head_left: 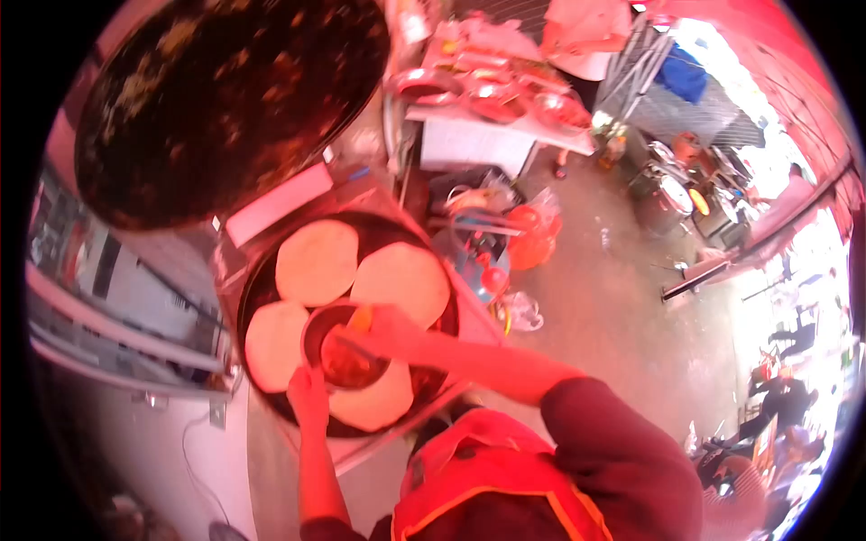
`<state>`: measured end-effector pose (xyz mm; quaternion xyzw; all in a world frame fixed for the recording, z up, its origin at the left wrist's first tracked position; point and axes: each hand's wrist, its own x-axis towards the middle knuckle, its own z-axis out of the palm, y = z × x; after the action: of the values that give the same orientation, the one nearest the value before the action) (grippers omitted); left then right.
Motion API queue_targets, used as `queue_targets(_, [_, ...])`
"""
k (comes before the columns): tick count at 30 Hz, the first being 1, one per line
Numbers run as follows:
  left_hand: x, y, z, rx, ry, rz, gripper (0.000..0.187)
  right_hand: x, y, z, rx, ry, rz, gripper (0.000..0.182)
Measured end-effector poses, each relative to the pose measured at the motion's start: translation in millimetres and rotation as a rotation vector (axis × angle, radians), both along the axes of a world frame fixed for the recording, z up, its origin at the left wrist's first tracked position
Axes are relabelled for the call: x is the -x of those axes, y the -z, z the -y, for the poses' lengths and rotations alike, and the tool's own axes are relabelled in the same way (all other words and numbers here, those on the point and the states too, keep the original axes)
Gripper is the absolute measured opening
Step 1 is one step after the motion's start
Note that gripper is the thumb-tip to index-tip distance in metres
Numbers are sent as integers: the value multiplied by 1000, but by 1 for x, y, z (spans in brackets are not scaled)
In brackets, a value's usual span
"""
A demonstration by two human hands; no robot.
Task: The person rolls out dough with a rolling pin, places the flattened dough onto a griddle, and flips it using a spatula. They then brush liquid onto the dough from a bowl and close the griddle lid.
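A round griddle pan (241,356) carries several pale flatbreads (317,262). Over its middle is a metal bowl (316,335) with reddish-brown sauce or oil inside. My left hand (309,397) is closed on the bowl's near-left rim. From the right, my right hand (392,335) reaches across the bowl, its fingers wrapped round a utensil (361,318) with an orange end. A dark part of that utensil points down into the bowl; whether it is a brush or a spoon I cannot make out.
A large dark round lid (234,108), stained inside, stands raised behind the pan. Metal bowls (496,101) of food sit on a side table (478,144). Bags (534,233) lie on the floor at right. People (785,397) are at the far right.
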<state>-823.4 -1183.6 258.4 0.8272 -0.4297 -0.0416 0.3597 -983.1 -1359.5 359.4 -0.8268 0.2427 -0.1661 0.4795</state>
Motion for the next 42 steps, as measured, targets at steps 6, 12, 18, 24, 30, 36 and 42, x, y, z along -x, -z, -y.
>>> queue_targets(6, [-6, -7, -15, 102, -188, -614, 26, 14, 60, 62, -453, 376, 361, 24])
queue_targets(12, [-13, -23, -43, 87, -391, -504, 23, 16, 145, 150, -593, 561, 364, 20])
queue_targets(18, [-20, -28, -82, 127, -564, -473, 17, -9, 179, 243, -218, 525, 189, 22])
queue_targets(24, [-8, -36, -100, 163, -748, -468, 15, -192, 214, 203, -547, 206, 318, 15])
queue_targets(30, [-4, -42, -123, 280, -852, -560, 14, -247, 188, 265, 215, 232, 119, 27])
queue_targets(36, [-6, -50, -132, 270, -982, -511, 13, -342, 199, 78, 1027, -159, 441, 17])
queue_targets(42, [-23, -41, -162, 275, -943, -571, 14, -233, 284, 151, -487, 302, 276, 22])
